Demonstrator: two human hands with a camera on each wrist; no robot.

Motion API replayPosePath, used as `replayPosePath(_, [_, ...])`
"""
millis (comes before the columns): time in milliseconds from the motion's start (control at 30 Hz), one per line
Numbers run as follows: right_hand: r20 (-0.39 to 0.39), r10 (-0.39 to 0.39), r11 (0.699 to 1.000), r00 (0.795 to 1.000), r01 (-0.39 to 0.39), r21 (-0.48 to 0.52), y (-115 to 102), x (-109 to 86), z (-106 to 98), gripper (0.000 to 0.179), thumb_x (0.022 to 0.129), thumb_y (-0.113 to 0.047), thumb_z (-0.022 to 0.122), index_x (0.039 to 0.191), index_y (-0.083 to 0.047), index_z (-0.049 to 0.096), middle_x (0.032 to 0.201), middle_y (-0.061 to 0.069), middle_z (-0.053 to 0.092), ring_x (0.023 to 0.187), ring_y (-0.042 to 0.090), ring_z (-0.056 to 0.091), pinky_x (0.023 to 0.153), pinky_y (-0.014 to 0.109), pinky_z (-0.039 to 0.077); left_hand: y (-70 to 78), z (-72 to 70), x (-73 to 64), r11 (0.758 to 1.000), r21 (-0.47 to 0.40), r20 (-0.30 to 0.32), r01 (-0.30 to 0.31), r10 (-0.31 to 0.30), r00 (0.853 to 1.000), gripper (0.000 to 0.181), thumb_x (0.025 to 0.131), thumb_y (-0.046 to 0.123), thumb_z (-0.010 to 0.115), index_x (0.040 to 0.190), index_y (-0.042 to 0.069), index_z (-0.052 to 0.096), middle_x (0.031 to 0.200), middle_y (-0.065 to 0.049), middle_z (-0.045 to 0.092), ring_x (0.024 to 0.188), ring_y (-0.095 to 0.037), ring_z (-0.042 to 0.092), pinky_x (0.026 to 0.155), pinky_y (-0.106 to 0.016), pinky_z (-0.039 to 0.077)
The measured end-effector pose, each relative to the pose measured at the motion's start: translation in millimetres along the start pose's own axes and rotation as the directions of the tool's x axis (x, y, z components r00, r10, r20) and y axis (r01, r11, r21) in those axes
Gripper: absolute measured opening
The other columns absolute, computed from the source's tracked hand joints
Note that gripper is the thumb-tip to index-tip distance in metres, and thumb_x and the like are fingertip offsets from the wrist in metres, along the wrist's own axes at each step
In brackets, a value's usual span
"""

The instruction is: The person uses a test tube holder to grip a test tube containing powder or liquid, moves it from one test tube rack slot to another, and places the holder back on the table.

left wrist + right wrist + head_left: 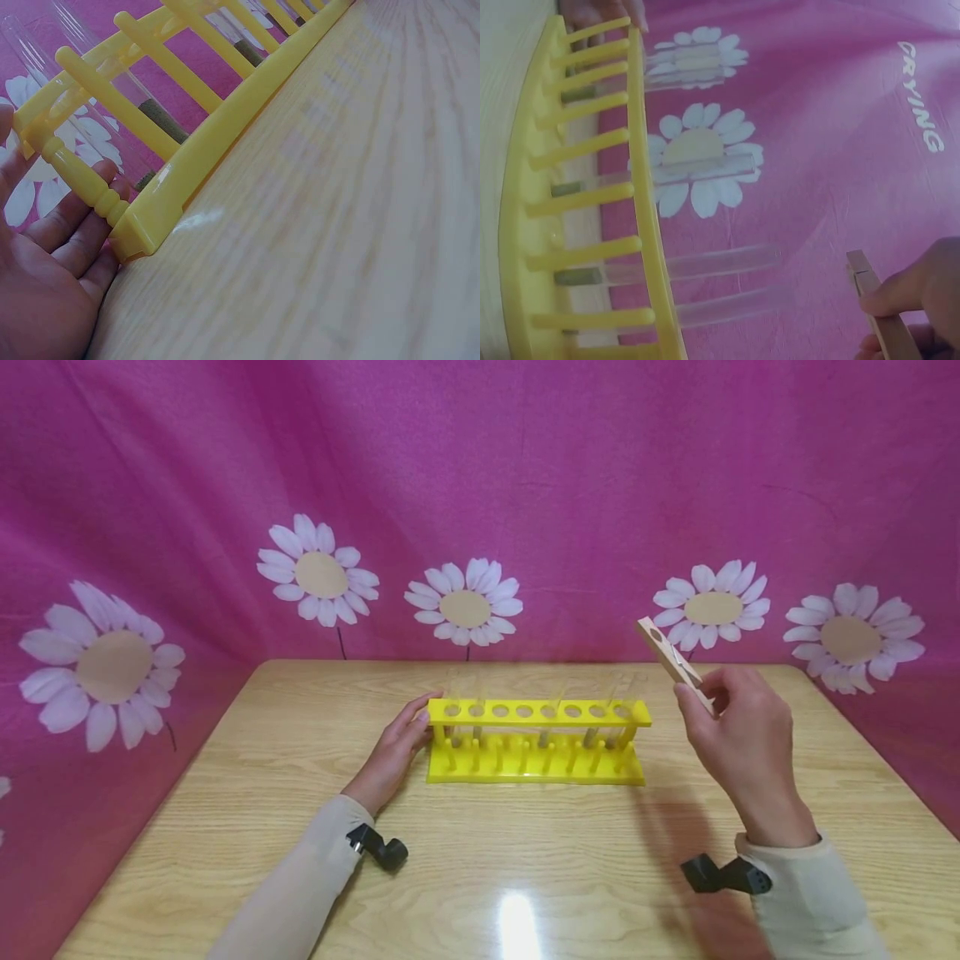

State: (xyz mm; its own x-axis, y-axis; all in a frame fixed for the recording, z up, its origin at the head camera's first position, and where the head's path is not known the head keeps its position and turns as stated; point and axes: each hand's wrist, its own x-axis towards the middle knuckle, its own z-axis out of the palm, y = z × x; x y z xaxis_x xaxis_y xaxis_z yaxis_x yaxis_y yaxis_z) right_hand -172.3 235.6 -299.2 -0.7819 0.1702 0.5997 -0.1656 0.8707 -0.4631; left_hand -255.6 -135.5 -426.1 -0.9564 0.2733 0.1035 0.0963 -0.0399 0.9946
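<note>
A yellow test tube rack (536, 777) stands on the table with several clear glass test tubes (724, 262) in its holes. Greenish-brown material (163, 120) lies at the bottom of tubes. My left hand (386, 764) holds the rack's left end, its fingers around the end post (86, 180). To the right of the rack and above the table, my right hand (746, 739) pinches a wooden test tube clamp (666, 652) between thumb and fingers. The clamp has a metal spring and a rounded notch near its tip, which points up and left, apart from the tubes.
The wooden table (465, 868) reaches back to a pink cloth (562, 485) printed with white daisies, which also hangs at both sides. Slim yellow pegs (523, 756) rise from the rack's base in a row in front of the tubes.
</note>
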Motion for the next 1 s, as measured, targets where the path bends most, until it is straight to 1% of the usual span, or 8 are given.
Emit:
replayPosePath(167, [0.072, 0.08, 0.997, 0.994, -0.079, -0.019, 7.5, 3.6, -3.8, 0.028, 0.091, -0.025, 0.066, 0.097, 0.002, 0.061, 0.085, 0.016, 0.056, 0.071, 0.027, 0.045, 0.05, 0.032, 0.038, -1.0, -0.6, 0.5, 1.0, -0.007, 0.0, -0.006, 0.006, 1.0, 0.045, 0.102, 0.042, 0.042, 0.143, 0.024, 0.044, 0.152, -0.003, 0.036, 0.136, -0.02, 0.035, 0.113, -0.047, 0.027])
replayPosePath(333, [0.153, 0.157, 0.988, 0.976, -0.155, -0.02, 15.0, 7.6, -6.4, 0.036, 0.092, -0.033, 0.063, 0.101, 0.001, 0.06, 0.093, 0.019, 0.061, 0.07, 0.029, 0.052, 0.044, 0.028, 0.043, -0.1, -0.5, -0.1, 1.0, 0.0, -0.003, 0.008, -0.008, 1.0, 0.045, 0.102, 0.044, 0.043, 0.144, 0.026, 0.044, 0.151, 0.0, 0.036, 0.135, -0.019, 0.036, 0.113, -0.046, 0.028])
replayPosePath(533, [0.213, 0.192, 0.981, 0.958, -0.19, -0.031, 25.4, 10.8, -7.0, 0.04, 0.093, -0.036, 0.061, 0.103, 0.003, 0.059, 0.095, 0.02, 0.061, 0.072, 0.031, 0.057, 0.045, 0.03, 0.045, 0.6, -0.4, -0.6, 1.0, -0.004, 0.007, -0.005, 0.005, 1.0, 0.051, 0.102, 0.042, 0.042, 0.147, 0.017, 0.038, 0.151, -0.001, 0.036, 0.136, -0.02, 0.035, 0.113, -0.048, 0.028])
replayPosePath(600, [0.229, 0.198, 0.98, 0.953, -0.195, -0.037, 29.3, 12.1, -6.4, 0.041, 0.093, -0.036, 0.061, 0.104, 0.003, 0.059, 0.094, 0.021, 0.061, 0.072, 0.031, 0.057, 0.046, 0.031, 0.044, 0.7, -0.2, -0.5, 1.0, -0.012, 0.008, -0.022, 0.022, 1.0, 0.05, 0.103, 0.039, 0.041, 0.147, 0.015, 0.038, 0.152, -0.003, 0.036, 0.135, -0.021, 0.036, 0.112, -0.048, 0.028])
replayPosePath(667, [0.245, 0.208, 0.978, 0.947, -0.203, -0.044, 32.3, 13.6, -5.4, 0.043, 0.093, -0.036, 0.061, 0.106, 0.004, 0.058, 0.095, 0.021, 0.06, 0.074, 0.032, 0.057, 0.047, 0.031, 0.044, 1.5, 0.3, -0.4, 1.0, -0.011, 0.002, -0.026, 0.026, 1.0, 0.048, 0.104, 0.038, 0.041, 0.146, 0.015, 0.039, 0.151, -0.002, 0.037, 0.135, -0.02, 0.037, 0.112, -0.046, 0.028])
replayPosePath(867, [0.302, 0.293, 0.956, 0.907, -0.284, -0.073, 37.3, 16.5, -1.0, 0.047, 0.095, -0.04, 0.055, 0.11, 0.005, 0.057, 0.1, 0.022, 0.057, 0.08, 0.033, 0.053, 0.052, 0.029, 0.046, 2.1, 0.5, -0.6, 0.999, -0.019, -0.002, -0.027, 0.027, 1.0, 0.049, 0.105, 0.034, 0.04, 0.148, 0.011, 0.037, 0.15, -0.003, 0.038, 0.135, -0.021, 0.036, 0.112, -0.047, 0.028])
replayPosePath(933, [0.306, 0.313, 0.95, 0.899, -0.3, -0.09, 39.9, 16.3, 0.8, 0.047, 0.095, -0.04, 0.055, 0.109, 0.004, 0.057, 0.099, 0.021, 0.057, 0.081, 0.033, 0.051, 0.054, 0.031, 0.045, 1.8, 0.5, -0.8, 0.999, -0.027, 0.0, -0.028, 0.028, 1.0, 0.049, 0.105, 0.034, 0.04, 0.148, 0.01, 0.036, 0.15, -0.004, 0.037, 0.135, -0.022, 0.036, 0.112, -0.048, 0.028])
replayPosePath(1000, [0.302, 0.317, 0.948, 0.899, -0.299, -0.106, 43.3, 15.8, 2.8, 0.045, 0.095, -0.039, 0.055, 0.108, 0.005, 0.057, 0.097, 0.021, 0.057, 0.081, 0.033, 0.05, 0.056, 0.032, 0.043, 1.4, 0.6, -0.6, 0.999, -0.029, 0.001, -0.027, 0.027, 1.0, 0.05, 0.105, 0.034, 0.04, 0.147, 0.01, 0.036, 0.15, -0.005, 0.037, 0.135, -0.022, 0.035, 0.113, -0.048, 0.028])
